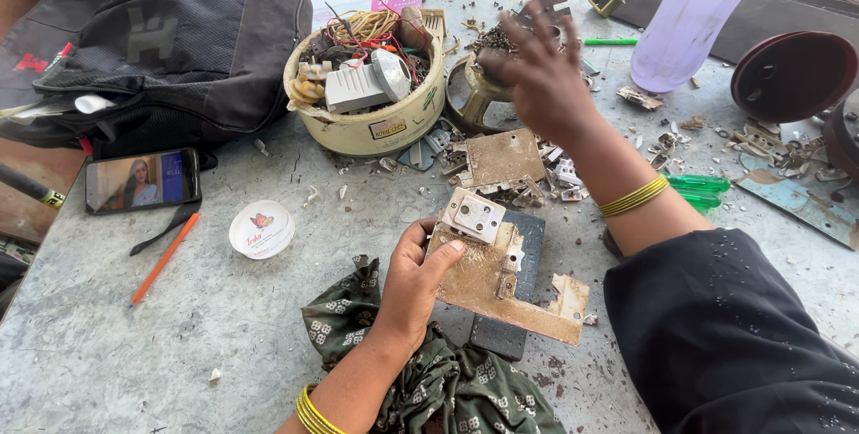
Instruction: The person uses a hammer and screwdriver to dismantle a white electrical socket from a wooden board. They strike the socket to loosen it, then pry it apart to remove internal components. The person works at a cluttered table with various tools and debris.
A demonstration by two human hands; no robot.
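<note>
Left hand (413,277) gripped the switch board (497,273) at 6 o'clock by its left edge; looked stiff, light, brittle. Right hand (537,72) pinched small screws (494,40) at 12.

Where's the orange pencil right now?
The orange pencil lies on the grey table's left side, just below the phone and left of the round white lid.

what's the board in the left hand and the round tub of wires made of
The board under the left hand: likely plywood or pressed fibreboard, tan, matte, with chipped, ragged edges. Its switch plate: smooth white plastic. The tub: probably plastic, cream, slightly glossy, grimy; its thin rim suggests moulding.
</note>
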